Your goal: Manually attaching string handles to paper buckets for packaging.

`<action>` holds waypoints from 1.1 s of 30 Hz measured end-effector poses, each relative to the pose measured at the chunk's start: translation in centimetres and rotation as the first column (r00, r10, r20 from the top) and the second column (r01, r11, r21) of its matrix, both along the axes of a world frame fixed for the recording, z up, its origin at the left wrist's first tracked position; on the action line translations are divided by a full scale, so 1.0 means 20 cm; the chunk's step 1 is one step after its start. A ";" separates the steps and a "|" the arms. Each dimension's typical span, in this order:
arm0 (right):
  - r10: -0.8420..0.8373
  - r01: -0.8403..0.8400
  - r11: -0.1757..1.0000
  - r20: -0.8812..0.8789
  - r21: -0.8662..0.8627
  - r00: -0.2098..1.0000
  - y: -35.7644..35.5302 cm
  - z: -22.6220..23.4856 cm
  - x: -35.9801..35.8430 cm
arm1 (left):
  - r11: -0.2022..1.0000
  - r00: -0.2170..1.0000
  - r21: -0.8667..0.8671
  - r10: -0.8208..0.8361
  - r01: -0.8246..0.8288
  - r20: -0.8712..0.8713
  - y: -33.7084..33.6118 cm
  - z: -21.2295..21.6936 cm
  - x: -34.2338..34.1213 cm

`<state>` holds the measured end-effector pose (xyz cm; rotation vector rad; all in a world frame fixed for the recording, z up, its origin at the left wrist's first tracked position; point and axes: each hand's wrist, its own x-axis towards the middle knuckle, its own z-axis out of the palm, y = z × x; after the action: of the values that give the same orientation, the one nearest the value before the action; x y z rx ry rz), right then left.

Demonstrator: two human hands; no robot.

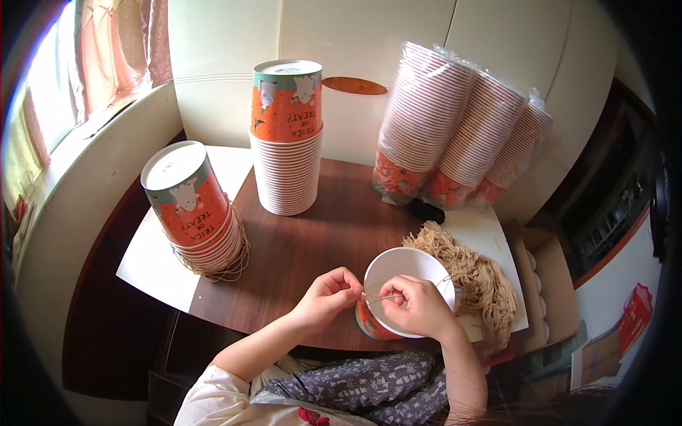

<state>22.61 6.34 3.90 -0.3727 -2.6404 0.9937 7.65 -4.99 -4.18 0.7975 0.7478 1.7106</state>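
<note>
My left hand (pixel 331 297) and my right hand (pixel 418 304) face each other over a paper bucket (pixel 395 265) near the table's front edge. Both are closed, pinching a thin tan cord (pixel 374 297) that runs between their fingertips. The bucket stands mouth up, with a white inside and an orange printed outside. A cord strand also shows at its right rim. My right hand covers part of the opening. Just right of the bucket lies a thick bundle of tan cords (pixel 477 273), draped over the table's right edge.
Upside-down nested buckets (pixel 288 135) stand at the back; a shorter stack (pixel 188 199) at the left has cord loops round its base. Plastic-wrapped bucket stacks (pixel 455 121) lean at the back right, beside a small black object (pixel 426 211). A cardboard box (pixel 558 284) sits beyond the right edge.
</note>
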 end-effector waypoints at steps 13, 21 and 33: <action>0.013 -0.016 0.985 0.022 0.172 1.000 -0.06 0.04 0.03 | 0.976 0.920 0.203 0.012 0.074 -0.391 0.07 -0.01 -0.03; -0.001 0.001 1.000 -0.045 -0.003 0.999 -0.05 0.01 0.01 | 0.979 0.906 0.162 -0.042 0.121 -0.421 0.04 0.01 -0.01; 0.017 -0.052 0.989 -0.242 -0.141 0.970 -0.06 -0.06 -0.01 | 0.981 0.893 0.161 -0.027 0.111 -0.450 0.04 0.02 0.00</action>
<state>22.36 5.22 2.65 -0.2219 -2.3719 1.1692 7.69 -4.22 -3.84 1.3608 0.8624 1.5612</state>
